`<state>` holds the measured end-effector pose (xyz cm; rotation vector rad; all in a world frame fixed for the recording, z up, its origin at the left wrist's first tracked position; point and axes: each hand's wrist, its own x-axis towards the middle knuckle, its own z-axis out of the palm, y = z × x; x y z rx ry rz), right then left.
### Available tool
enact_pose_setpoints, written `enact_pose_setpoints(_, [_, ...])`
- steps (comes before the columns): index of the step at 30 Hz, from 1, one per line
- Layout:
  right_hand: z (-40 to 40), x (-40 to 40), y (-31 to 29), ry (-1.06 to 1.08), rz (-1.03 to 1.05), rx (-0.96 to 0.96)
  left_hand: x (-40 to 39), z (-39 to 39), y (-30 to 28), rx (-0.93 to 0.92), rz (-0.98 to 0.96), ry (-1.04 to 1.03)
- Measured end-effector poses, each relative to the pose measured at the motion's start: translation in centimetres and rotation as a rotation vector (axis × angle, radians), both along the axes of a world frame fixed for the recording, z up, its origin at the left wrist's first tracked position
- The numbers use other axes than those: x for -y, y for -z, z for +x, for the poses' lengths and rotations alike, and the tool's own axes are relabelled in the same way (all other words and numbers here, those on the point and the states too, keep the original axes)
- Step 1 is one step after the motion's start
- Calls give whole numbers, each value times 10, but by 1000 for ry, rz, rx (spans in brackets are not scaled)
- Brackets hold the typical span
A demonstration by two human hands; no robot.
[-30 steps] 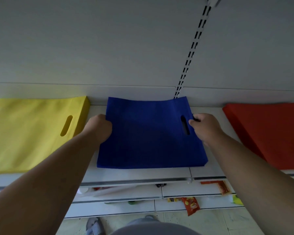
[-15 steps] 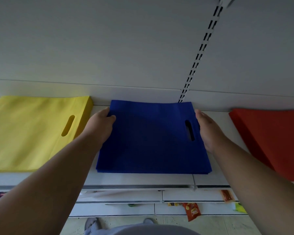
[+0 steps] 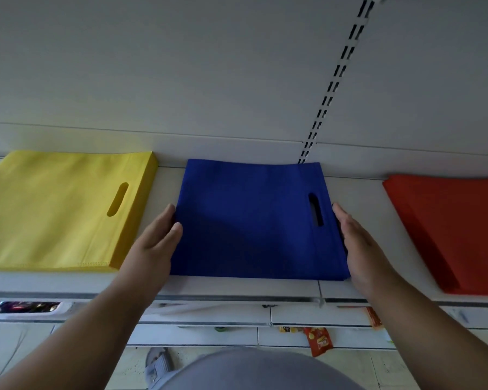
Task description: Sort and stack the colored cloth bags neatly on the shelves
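Squaring step: your left hand [image 3: 152, 246] and right hand [image 3: 358, 246], fingers straight, press the blue bag stack's [image 3: 254, 220] side edges. Next: likely tidy the red stack [image 3: 457, 229].

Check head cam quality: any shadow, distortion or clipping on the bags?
Head view: dim, even light; a soft shadow darkens the lower left of the blue bag stack; wide-angle bends the shelf edge; the red stack is cut off at right, the yellow stack at left.
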<state>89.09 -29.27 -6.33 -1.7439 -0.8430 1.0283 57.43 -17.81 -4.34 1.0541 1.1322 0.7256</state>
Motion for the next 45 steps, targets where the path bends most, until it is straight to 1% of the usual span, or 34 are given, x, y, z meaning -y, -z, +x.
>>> enact_pose_setpoints(2, [1,-3,2,-3,-3,-6,4,5,0,-30,42,2])
enact_pose_setpoints(5, [-2,-5,-2,-8,-7,9,4,7,2,-33,49,-56])
enact_pose_setpoints(7, [-7,4,-6,16,15,6,8,4,5,-37,68,-112])
enact_pose_setpoints(9, [-15,18,-6,27,25,42,17,3,8,-26,82,-167])
enact_pose_setpoints(11, [-24,28,-5,8,43,72,23,5,10,-46,93,-176])
enact_pose_setpoints(15, [-31,29,-3,24,40,84,24,7,8,-82,101,-143])
enact_pose_setpoints(18, [-33,28,-8,32,35,96,23,4,8,-62,107,-128])
enact_pose_setpoints(21, [-36,28,-12,101,41,77,20,1,11,-60,105,-101])
enact_pose_setpoints(24, [-38,25,-10,87,15,82,16,-3,14,-112,121,-15])
enact_pose_setpoints(28, [-38,24,-15,86,-21,153,10,-12,13,-160,134,95])
enact_pose_setpoints(29, [-39,24,-18,73,-37,172,11,-12,11,-196,168,111])
enact_pose_setpoints(30, [-41,25,-20,68,-54,201,13,-12,7,-276,242,137])
enact_pose_setpoints(31, [-42,25,-21,71,-69,267,17,-12,4,-400,347,167])
enact_pose_setpoints(32, [-44,25,-23,66,-72,399,20,-11,2,-539,487,196])
enact_pose_setpoints(33, [-47,23,-27,42,-63,576,23,-9,-2,-653,640,231])
enact_pose_setpoints(34, [-52,18,-29,1,-42,741,24,-5,-6,-720,763,270])
enact_pose_setpoints(35, [-58,11,-31,-52,-3,855,23,1,-11,-754,842,320])
enact_pose_setpoints(36, [-66,2,-32,-115,28,898,19,7,-14,-786,897,376])
enact_pose_setpoints(38, [-87,-19,-32,-239,51,868,7,21,-16,-868,962,463])
enact_pose_setpoints(40, [-106,-42,-27,-329,23,846,-6,32,-13,-963,999,508])
enact_pose_setpoints(43, [-123,-66,-12,-424,-127,926,-17,35,5,-1130,938,610])
enact_pose_setpoints(45, [-125,-69,-1,-496,-204,1022,-18,33,19,-1164,898,635])
